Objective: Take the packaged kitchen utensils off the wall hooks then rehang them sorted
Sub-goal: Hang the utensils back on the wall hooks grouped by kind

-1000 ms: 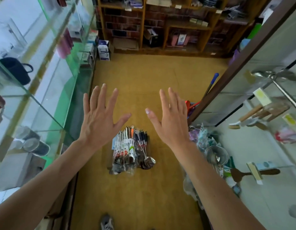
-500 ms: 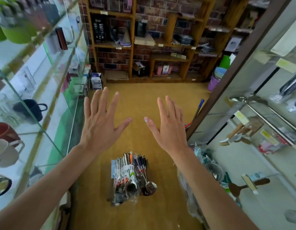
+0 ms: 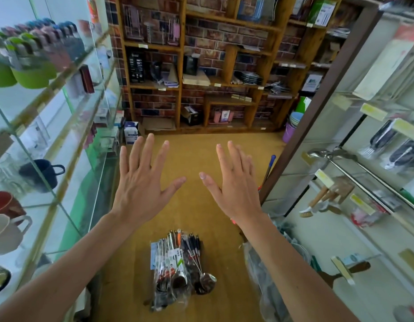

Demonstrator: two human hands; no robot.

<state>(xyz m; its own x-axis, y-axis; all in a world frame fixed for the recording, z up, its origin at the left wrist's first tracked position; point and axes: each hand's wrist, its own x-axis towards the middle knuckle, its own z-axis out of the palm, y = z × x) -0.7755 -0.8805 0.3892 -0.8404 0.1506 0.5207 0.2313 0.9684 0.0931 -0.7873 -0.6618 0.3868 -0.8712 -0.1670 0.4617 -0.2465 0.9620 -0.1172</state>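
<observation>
Both grips wide, empty: left hand (image 3: 143,189) and right hand (image 3: 233,189) hover apart. Removal looks done: clear-wrapped steel utensil packs (image 3: 178,270) lie piled on yellow floor (image 3: 201,154). Next, probably pick 1 for rehanging.

You're standing in a narrow shop aisle with a mustard-yellow floor (image 3: 196,210) running up to a big wooden shelf unit (image 3: 181,66). It's set against a dark red brick wall (image 3: 208,40), cubbies stuffed with boxes and plates. On your left there's a run of glass shelves (image 3: 50,89) with mugs and green pots, on your right a dark brown post (image 3: 317,112) edges a white display wall (image 3: 329,228), and the light's bright and even.
</observation>
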